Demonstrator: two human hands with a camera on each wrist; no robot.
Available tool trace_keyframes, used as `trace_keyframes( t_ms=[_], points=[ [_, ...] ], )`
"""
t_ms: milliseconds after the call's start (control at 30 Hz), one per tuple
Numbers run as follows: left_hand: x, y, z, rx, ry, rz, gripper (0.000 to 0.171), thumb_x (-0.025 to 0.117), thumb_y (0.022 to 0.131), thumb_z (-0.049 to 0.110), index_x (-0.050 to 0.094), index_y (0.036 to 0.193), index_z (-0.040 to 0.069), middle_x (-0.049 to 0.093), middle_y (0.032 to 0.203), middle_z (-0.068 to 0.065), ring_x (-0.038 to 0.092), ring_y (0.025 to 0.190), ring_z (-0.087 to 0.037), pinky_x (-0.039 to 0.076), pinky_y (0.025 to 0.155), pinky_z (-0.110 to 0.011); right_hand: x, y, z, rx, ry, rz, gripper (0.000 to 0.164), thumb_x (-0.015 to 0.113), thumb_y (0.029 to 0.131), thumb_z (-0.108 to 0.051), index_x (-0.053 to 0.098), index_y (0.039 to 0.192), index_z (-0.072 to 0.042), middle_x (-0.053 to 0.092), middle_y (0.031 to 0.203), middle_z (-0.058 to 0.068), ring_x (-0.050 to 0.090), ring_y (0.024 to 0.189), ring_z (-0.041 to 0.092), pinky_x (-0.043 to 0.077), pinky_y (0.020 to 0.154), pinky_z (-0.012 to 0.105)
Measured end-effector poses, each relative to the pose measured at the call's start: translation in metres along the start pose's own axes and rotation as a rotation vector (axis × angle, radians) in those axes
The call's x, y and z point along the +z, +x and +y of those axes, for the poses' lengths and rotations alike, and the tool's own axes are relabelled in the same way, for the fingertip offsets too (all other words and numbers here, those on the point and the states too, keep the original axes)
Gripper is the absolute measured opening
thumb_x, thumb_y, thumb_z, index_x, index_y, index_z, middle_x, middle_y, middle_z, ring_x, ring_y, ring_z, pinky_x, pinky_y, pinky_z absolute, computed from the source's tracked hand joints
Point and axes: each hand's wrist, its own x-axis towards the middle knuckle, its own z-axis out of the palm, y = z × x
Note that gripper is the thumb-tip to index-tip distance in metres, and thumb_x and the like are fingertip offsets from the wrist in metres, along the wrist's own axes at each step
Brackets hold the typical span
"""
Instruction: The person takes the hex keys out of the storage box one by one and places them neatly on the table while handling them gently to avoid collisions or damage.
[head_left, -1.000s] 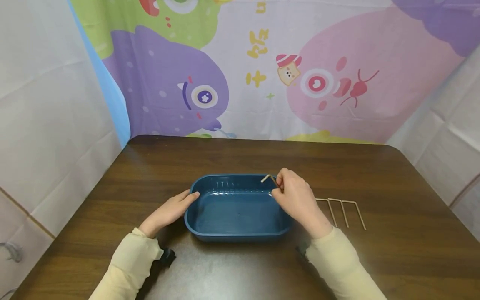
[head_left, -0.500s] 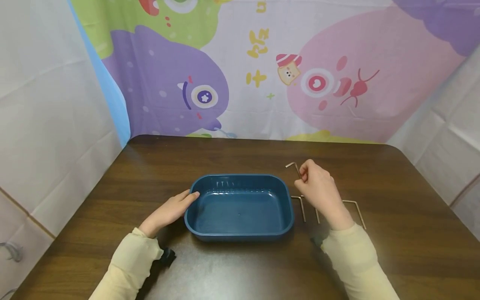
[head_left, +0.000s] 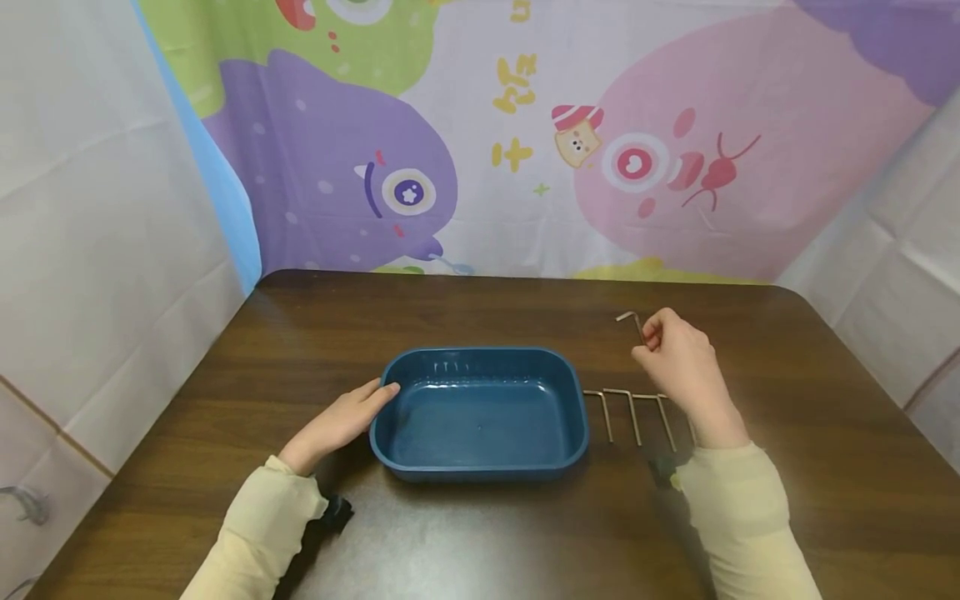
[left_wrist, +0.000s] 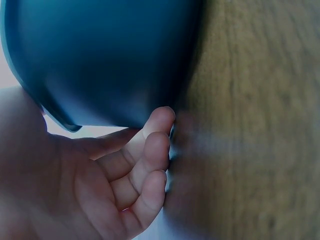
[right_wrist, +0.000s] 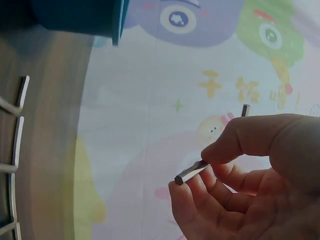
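My left hand [head_left: 348, 417] holds the left end of a deep blue rectangular tray [head_left: 480, 472], its thumb over the rim. In the left wrist view, the fingers [left_wrist: 155, 150] lie curled against the tray's outer wall, close to the table. Up and to the right of the tray, my right hand [head_left: 686, 358] pinches an L-shaped hex key [head_left: 627, 316] above the table. The right wrist view shows that hex key's six-sided end [right_wrist: 189, 173] between thumb and fingers. Several more hex keys [head_left: 634, 419] lie in a row right of the tray, partly hidden by the right forearm.
The brown wooden table [head_left: 480, 542] reaches back to a printed cartoon curtain [head_left: 517, 217]. White panels [head_left: 112, 208] stand at both sides. A black device [head_left: 337, 512] sits by the left wrist.
My right hand has moved right and farther back, from over the tray's right end, carrying the hex key. More of the row on the table is uncovered. The left hand stays on the tray.
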Motion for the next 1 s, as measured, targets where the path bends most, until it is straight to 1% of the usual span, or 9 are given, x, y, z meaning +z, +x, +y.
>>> trace_keyframes(
  t_ms=[67,233,433,533,733,833,933,1000],
  points=[
    [0.001,0.000,0.000,0.004,-0.006,0.000,0.074,0.028,0.094,0.054,0.020,0.143,-0.002,0.034,0.142,-0.023,0.043,0.123,-0.036,0.037,0.098,-0.052,-0.001,0.000,0.004,0.009,-0.003,-0.009,0.015,0.056,0.076,-0.011,0.051,0.087,-0.003,0.057,0.079,0.010,0.054,0.072,0.028,0.039,0.064,0.039],
    [0.002,0.001,-0.001,0.007,-0.014,-0.007,0.074,0.028,0.094,0.054,0.020,0.143,-0.002,0.034,0.141,-0.023,0.042,0.124,-0.036,0.036,0.098,-0.052,-0.005,0.000,0.013,0.036,-0.017,-0.030,0.016,0.056,0.077,-0.013,0.050,0.089,-0.003,0.057,0.081,0.010,0.054,0.073,0.028,0.039,0.063,0.038],
    [0.001,0.005,-0.001,0.013,0.002,0.006,0.076,0.028,0.094,0.056,0.020,0.143,-0.002,0.033,0.142,-0.023,0.039,0.126,-0.037,0.033,0.100,-0.053,-0.010,0.000,0.028,0.060,-0.034,-0.019,0.016,0.056,0.078,-0.013,0.051,0.088,-0.002,0.058,0.082,0.012,0.055,0.075,0.030,0.040,0.063,0.040],
    [0.001,0.006,-0.002,0.022,-0.007,-0.001,0.076,0.028,0.094,0.055,0.020,0.143,-0.002,0.033,0.142,-0.022,0.041,0.125,-0.037,0.035,0.099,-0.052,-0.012,0.000,0.036,0.090,-0.043,-0.031,0.017,0.056,0.079,-0.015,0.050,0.090,-0.002,0.058,0.083,0.012,0.055,0.076,0.031,0.040,0.062,0.039],
    [0.003,0.004,-0.004,0.029,-0.023,-0.009,0.077,0.029,0.093,0.056,0.019,0.143,-0.002,0.032,0.143,-0.022,0.041,0.124,-0.036,0.037,0.098,-0.051,-0.019,-0.002,0.055,0.145,-0.046,-0.126,0.022,0.056,0.081,-0.017,0.050,0.094,-0.001,0.058,0.089,0.016,0.056,0.078,0.032,0.041,0.063,0.039],
    [0.003,0.005,-0.004,0.032,-0.025,-0.007,0.077,0.029,0.093,0.057,0.020,0.143,-0.001,0.034,0.142,-0.022,0.043,0.123,-0.036,0.038,0.097,-0.051,-0.026,-0.003,0.065,0.164,-0.053,-0.157,0.023,0.054,0.081,-0.017,0.051,0.095,0.001,0.058,0.090,0.018,0.056,0.078,0.032,0.041,0.062,0.040],
    [0.002,0.006,-0.003,0.028,-0.023,-0.002,0.075,0.029,0.093,0.055,0.021,0.143,0.000,0.036,0.141,-0.022,0.045,0.121,-0.035,0.039,0.096,-0.050,-0.033,-0.004,0.075,0.191,-0.062,-0.199,0.024,0.052,0.082,-0.018,0.050,0.096,0.002,0.059,0.088,0.018,0.057,0.075,0.030,0.042,0.060,0.037],
    [0.001,0.006,-0.002,0.028,-0.014,0.002,0.074,0.029,0.094,0.055,0.021,0.143,0.000,0.036,0.141,-0.021,0.044,0.123,-0.035,0.037,0.098,-0.050,-0.037,-0.005,0.080,0.208,-0.065,-0.241,0.025,0.051,0.083,-0.018,0.050,0.096,0.003,0.060,0.085,0.017,0.058,0.072,0.027,0.042,0.058,0.035]
  ],
)
